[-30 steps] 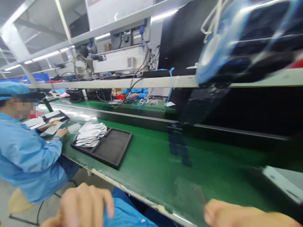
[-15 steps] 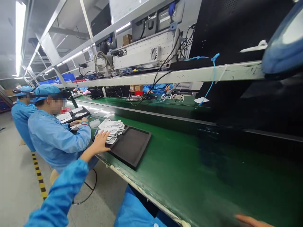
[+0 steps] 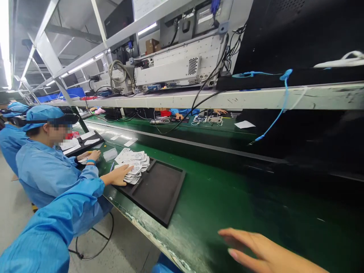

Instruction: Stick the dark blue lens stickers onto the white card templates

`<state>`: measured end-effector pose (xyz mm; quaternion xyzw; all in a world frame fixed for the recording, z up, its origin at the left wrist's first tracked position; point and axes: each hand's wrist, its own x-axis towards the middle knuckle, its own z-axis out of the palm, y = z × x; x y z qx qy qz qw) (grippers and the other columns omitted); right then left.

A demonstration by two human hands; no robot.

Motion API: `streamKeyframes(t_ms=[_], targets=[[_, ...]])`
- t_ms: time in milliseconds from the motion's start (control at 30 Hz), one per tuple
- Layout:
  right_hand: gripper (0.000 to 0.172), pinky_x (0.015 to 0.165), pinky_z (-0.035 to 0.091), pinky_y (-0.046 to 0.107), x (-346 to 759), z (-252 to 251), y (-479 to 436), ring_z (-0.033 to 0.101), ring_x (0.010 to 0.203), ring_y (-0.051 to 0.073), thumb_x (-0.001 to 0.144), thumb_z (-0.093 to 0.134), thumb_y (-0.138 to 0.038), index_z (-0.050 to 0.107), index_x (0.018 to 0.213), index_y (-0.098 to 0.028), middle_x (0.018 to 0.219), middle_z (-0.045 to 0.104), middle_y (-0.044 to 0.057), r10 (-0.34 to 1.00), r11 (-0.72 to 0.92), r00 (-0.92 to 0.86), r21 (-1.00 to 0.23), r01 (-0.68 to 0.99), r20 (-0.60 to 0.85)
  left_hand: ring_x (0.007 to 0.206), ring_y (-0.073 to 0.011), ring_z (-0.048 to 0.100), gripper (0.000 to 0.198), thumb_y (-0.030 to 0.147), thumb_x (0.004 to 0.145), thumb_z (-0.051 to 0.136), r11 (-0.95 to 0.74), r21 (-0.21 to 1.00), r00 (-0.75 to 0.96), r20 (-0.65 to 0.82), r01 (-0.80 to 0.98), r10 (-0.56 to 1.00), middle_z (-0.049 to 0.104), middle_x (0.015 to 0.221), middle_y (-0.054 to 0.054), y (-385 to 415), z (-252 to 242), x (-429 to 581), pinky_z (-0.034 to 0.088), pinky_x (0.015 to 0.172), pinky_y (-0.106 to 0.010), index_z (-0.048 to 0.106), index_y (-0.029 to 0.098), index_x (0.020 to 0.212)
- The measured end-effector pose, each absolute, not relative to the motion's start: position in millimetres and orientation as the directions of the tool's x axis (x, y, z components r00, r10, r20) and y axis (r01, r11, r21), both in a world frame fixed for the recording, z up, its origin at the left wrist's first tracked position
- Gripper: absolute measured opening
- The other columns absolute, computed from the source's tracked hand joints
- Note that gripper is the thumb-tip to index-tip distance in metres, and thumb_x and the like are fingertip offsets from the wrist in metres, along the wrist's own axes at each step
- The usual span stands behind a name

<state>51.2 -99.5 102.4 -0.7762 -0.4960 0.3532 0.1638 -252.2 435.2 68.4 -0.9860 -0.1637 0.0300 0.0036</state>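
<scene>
My left hand (image 3: pixel 118 175) reaches out to the left end of a black tray (image 3: pixel 159 185). Its fingers are stretched out and rest against the near side of a pile of flat white pieces (image 3: pixel 139 159) with printed or cut marks. The pile fills the tray's left compartment in uneven layers; the right compartment shows its bare floor. Part of the tray's left edge is hidden by the hand. Low on the right, my right hand (image 3: pixel 261 248) hovers over the green tabletop (image 3: pixel 210 204) with thumb and fingers apart, holding nothing.
A co-worker in a blue smock (image 3: pixel 48 163) sits close on the left, hands on the bench. A small translucent box (image 3: pixel 110 154) lies beyond the pile. Overhead runs a shelf (image 3: pixel 256 96) with equipment, hanging black cables and a blue cord (image 3: pixel 274 121).
My left hand has come down against the pile of white pieces. My right hand has moved left and farther into view over the tabletop. The view has shifted slightly.
</scene>
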Motion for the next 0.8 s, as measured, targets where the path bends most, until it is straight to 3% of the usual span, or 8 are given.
streamKeyframes(t_ms=[100, 267, 367, 567, 667, 800], targets=[[0.057, 0.111, 0.046, 0.045, 35, 149, -26, 0.058, 0.128, 0.032, 0.094, 0.051, -0.056, 0.06, 0.141, -0.024, 0.142, 0.06, 0.011, 0.928, -0.329, 0.104, -0.658, 0.677, -0.357, 0.133, -0.0323, 0.049, 0.051, 0.039, 0.096, 0.065, -0.953, -0.043, 0.954, 0.004, 0.301, 0.301, 0.045, 0.149, -0.013, 437, 58, -256, 0.044, 0.108, -0.057, 0.05, 0.02, 0.141], [0.043, 0.098, 0.05, 0.042, 22, 156, 97, 0.067, 0.107, 0.028, 0.091, 0.06, -0.034, 0.065, 0.131, -0.017, 0.117, 0.072, 0.011, 0.974, -0.149, -0.061, -0.826, 0.543, -0.216, 0.13, -0.0311, 0.051, 0.049, 0.038, 0.097, 0.064, -0.954, -0.078, 0.957, 0.06, 0.289, 0.284, 0.047, 0.147, -0.013, 445, 44, -253, 0.046, 0.107, -0.056, 0.051, 0.02, 0.14], [0.033, 0.097, 0.048, 0.039, 15, 136, 155, 0.068, 0.103, 0.025, 0.09, 0.064, -0.027, 0.068, 0.121, -0.018, 0.11, 0.074, 0.008, 0.979, -0.167, -0.034, -0.884, 0.436, -0.202, 0.129, -0.0305, 0.053, 0.048, 0.038, 0.096, 0.064, -0.961, -0.081, 0.964, 0.048, 0.265, 0.262, 0.049, 0.146, -0.013, 452, 43, -251, 0.047, 0.106, -0.055, 0.051, 0.019, 0.139], [0.022, 0.08, 0.054, 0.032, -10, 97, 198, 0.072, 0.086, 0.018, 0.097, 0.061, -0.028, 0.066, 0.116, -0.017, 0.097, 0.074, 0.006, 0.954, -0.299, 0.001, -0.949, 0.095, -0.301, 0.127, -0.0297, 0.054, 0.047, 0.037, 0.097, 0.063, -0.972, -0.03, 0.971, 0.044, 0.234, 0.233, 0.049, 0.146, -0.013, 462, 57, -258, 0.048, 0.105, -0.054, 0.051, 0.02, 0.139], [0.027, 0.086, 0.056, 0.039, -28, 85, 220, 0.069, 0.095, 0.021, 0.1, 0.061, -0.037, 0.065, 0.115, -0.015, 0.106, 0.071, 0.009, 0.945, -0.282, 0.149, -0.956, -0.075, -0.29, 0.124, -0.0284, 0.057, 0.046, 0.037, 0.097, 0.063, -0.972, 0.005, 0.966, 0.105, 0.235, 0.234, 0.051, 0.144, -0.013, 457, 64, -264, 0.05, 0.103, -0.052, 0.052, 0.02, 0.139], [0.036, 0.099, 0.051, 0.049, -56, 80, 275, 0.062, 0.113, 0.026, 0.1, 0.061, -0.042, 0.061, 0.125, -0.016, 0.129, 0.061, 0.011, 0.915, -0.07, 0.366, -0.962, -0.266, -0.168, 0.121, -0.0272, 0.06, 0.046, 0.041, 0.099, 0.061, -0.964, 0.044, 0.934, 0.242, 0.261, 0.264, 0.055, 0.14, -0.013, 437, 60, -269, 0.053, 0.101, -0.05, 0.053, 0.019, 0.138]])
